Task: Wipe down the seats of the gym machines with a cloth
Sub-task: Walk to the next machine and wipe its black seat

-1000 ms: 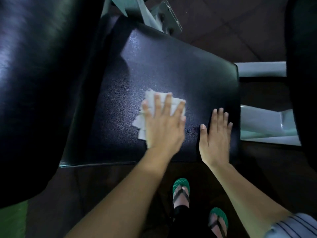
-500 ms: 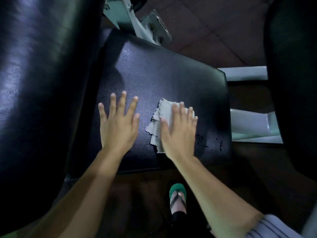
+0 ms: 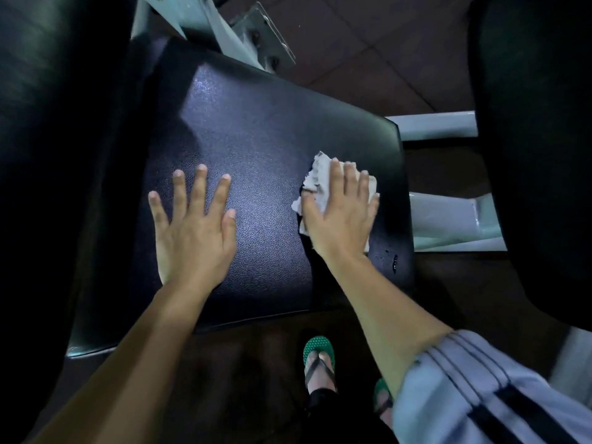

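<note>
Black vinyl seat [image 3: 262, 123] of a gym machine fills the middle of the head view. It is a grained, roughly rectangular pad set askew, its far edge slanting from the upper left down to the right. Both hands lie on it.

The right hand [image 3: 341, 216] presses flat on a pale cloth [image 3: 322, 174] near the seat's right edge. Its fingers are straight and close together, pointing away from the person, and are not curled round the fabric. The cloth is folded or bunched and mostly hidden beneath the palm. What shows suggests its long axis runs with the fingers, from the near side toward the far side of the seat. A ragged edge sticks out past the thumb and forefinger, facing the other hand.

A few dark droplets [image 3: 394, 261] sit on the vinyl just beside the heel of the right hand, close to the seat's near right corner.

The left hand [image 3: 195, 232] rests palm down on bare vinyl, well apart from the cloth. Its fingers are spread and straight, and it holds nothing.

A tall black back pad [image 3: 48, 123] rises along the left, and another dark pad [image 3: 538, 123] stands at the right. A pale green metal frame [image 3: 224, 24] with a bolted bracket meets the seat's far corner, and a matching beam [image 3: 448, 219] lies beyond its right edge.

Brown floor tiles [image 3: 368, 52] show past the seat. Below it are a foot in a green sandal [image 3: 318, 357] and a striped sleeve [image 3: 480, 395] on the right arm.
</note>
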A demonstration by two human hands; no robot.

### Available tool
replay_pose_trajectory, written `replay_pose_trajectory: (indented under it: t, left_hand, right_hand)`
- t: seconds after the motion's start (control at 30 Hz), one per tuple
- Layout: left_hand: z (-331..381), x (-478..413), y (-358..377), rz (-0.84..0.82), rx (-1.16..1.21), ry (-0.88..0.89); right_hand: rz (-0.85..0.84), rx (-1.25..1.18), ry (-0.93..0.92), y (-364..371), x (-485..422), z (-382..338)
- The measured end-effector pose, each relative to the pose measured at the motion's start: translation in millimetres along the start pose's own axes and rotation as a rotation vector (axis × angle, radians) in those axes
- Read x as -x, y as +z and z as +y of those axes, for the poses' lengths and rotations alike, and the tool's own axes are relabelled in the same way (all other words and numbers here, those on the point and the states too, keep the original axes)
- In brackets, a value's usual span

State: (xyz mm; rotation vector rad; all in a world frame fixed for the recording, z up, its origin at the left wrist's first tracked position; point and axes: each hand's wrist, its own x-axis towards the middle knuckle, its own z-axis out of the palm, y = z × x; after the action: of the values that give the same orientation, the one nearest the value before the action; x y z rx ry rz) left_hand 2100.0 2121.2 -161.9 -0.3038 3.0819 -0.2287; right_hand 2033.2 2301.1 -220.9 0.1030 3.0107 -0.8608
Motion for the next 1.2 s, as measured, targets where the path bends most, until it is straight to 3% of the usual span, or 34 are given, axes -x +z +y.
replay_pose_trajectory:
  t: [0.27,0.33,0.47,0.73,0.93,1.07,1.2]
  left_hand:
    - [1.6,1.1,-6.0,-0.024,0.02,-0.007]
    - [-2.0,2.1,-7.8,-0.027,0.029,0.013]
    - [-8.7,9.0,-6.9,-0.036,0.005,0.059]
    - [-4.3,7.7,-6.7,-0.05,0.009,0.047]
    - [8.4,3.8,-7.5,-0.038,0.051,-0.014]
    - [25.9,-5.3,-3.7,-0.022,0.094,-0.062]
    - [46.4,-22.0,-3.9,-0.012,0.089,0.024]
  right_hand:
    - [-0.063,0.018,-0.348,-5.8,102.2,8.1]
    - [-0.042,0.059,-0.256,-4.3,92.8,22.6]
    - [0.101,0.012,0.123,-5.1,63.2,26.7]
    - [-0.047,0.039,-0.262,-6.6,94.5,27.9]
    - [0.137,0.027,0.116,-10.5,61.3,86.9]
    - [0.166,-0.001,0.208,-7.7,19.1,87.6]
    - [0.073,-0.013,0.187,-7.7,-21.0,81.1]
